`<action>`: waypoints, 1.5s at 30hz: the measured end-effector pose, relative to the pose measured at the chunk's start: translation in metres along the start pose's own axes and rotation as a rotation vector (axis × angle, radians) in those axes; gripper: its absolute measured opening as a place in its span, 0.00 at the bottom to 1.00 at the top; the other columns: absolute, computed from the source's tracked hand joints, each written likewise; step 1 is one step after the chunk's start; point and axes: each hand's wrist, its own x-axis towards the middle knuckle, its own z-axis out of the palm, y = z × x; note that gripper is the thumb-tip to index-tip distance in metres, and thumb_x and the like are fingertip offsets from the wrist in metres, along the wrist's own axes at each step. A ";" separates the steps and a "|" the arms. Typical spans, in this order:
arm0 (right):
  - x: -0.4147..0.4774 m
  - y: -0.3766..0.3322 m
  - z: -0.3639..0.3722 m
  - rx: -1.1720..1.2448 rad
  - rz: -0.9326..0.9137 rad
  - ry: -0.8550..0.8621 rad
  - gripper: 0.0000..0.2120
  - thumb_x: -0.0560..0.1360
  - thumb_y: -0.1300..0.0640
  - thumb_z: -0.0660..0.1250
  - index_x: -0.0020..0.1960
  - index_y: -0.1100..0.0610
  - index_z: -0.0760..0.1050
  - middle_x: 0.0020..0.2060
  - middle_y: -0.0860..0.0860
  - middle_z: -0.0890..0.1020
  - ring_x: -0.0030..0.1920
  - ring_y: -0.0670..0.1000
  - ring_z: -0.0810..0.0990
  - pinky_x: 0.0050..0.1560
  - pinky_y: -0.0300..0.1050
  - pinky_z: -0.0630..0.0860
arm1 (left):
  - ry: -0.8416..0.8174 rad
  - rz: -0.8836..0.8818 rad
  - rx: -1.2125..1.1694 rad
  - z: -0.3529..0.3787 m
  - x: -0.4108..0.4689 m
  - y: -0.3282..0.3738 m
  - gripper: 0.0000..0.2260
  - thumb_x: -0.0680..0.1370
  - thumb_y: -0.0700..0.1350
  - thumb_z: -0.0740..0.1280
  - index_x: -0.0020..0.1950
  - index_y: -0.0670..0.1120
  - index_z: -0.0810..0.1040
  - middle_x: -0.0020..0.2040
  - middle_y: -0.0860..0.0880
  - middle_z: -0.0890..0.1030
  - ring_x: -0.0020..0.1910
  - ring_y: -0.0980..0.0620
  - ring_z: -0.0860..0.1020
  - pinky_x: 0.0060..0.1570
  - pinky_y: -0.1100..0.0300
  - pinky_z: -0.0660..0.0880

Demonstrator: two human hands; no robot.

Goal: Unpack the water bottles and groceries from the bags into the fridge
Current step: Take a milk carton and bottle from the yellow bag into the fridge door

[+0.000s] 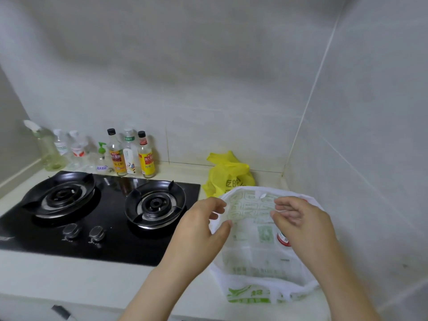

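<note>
Both hands work at the mouth of the white shopping bag [254, 256], which sits on the counter directly beneath them. The left hand [203, 218] pinches the near-left edge of the film and the right hand [298, 218] pinches the top edge opposite, fingers curled on the plastic. Under the right palm a red-labelled bottle [283, 238] shows through the bag. A yellow bag [228, 174] lies just beyond the fingertips, and the gas hob [104, 205] is just left of the left hand. Pulling the edges apart hard could tear the thin film or tip the bottle towards the burner.
</note>
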 end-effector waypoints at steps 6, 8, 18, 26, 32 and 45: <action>0.047 0.011 0.019 -0.031 0.027 0.006 0.08 0.71 0.62 0.73 0.48 0.52 0.81 0.42 0.43 0.83 0.44 0.42 0.82 0.52 0.42 0.77 | -0.039 0.025 -0.002 0.008 0.060 -0.025 0.13 0.74 0.49 0.68 0.58 0.55 0.75 0.50 0.61 0.77 0.50 0.65 0.75 0.54 0.63 0.74; 0.062 0.012 0.025 -0.037 0.038 0.014 0.08 0.71 0.61 0.73 0.48 0.51 0.80 0.42 0.44 0.83 0.43 0.40 0.82 0.49 0.37 0.76 | -0.052 0.038 -0.002 0.008 0.080 -0.033 0.12 0.74 0.50 0.68 0.58 0.56 0.76 0.51 0.61 0.78 0.50 0.66 0.75 0.53 0.64 0.74; 0.099 0.035 0.047 -0.147 0.147 0.051 0.08 0.73 0.57 0.72 0.49 0.48 0.78 0.44 0.41 0.82 0.45 0.40 0.81 0.44 0.27 0.69 | -0.194 0.090 -0.035 0.032 0.151 -0.064 0.11 0.74 0.48 0.68 0.56 0.54 0.76 0.51 0.60 0.78 0.50 0.64 0.76 0.53 0.61 0.75; 0.129 0.054 0.057 -0.159 0.171 0.003 0.08 0.73 0.57 0.71 0.52 0.49 0.79 0.45 0.41 0.82 0.46 0.38 0.80 0.43 0.25 0.70 | -0.222 0.045 -0.039 0.052 0.175 -0.075 0.11 0.74 0.48 0.68 0.56 0.55 0.76 0.51 0.60 0.78 0.50 0.64 0.76 0.51 0.61 0.76; 0.157 0.067 0.052 -0.149 0.152 -0.054 0.11 0.73 0.59 0.70 0.55 0.53 0.80 0.47 0.45 0.83 0.48 0.41 0.81 0.49 0.34 0.74 | -0.213 0.025 -0.002 0.059 0.186 -0.077 0.11 0.75 0.48 0.68 0.56 0.55 0.76 0.50 0.61 0.78 0.50 0.65 0.76 0.50 0.64 0.75; 0.234 0.091 0.062 -0.165 0.066 -0.159 0.07 0.71 0.59 0.72 0.49 0.54 0.81 0.42 0.48 0.83 0.45 0.47 0.83 0.50 0.43 0.78 | -0.244 0.052 0.260 0.091 0.270 -0.107 0.12 0.75 0.47 0.68 0.58 0.49 0.76 0.52 0.52 0.79 0.49 0.54 0.77 0.50 0.60 0.74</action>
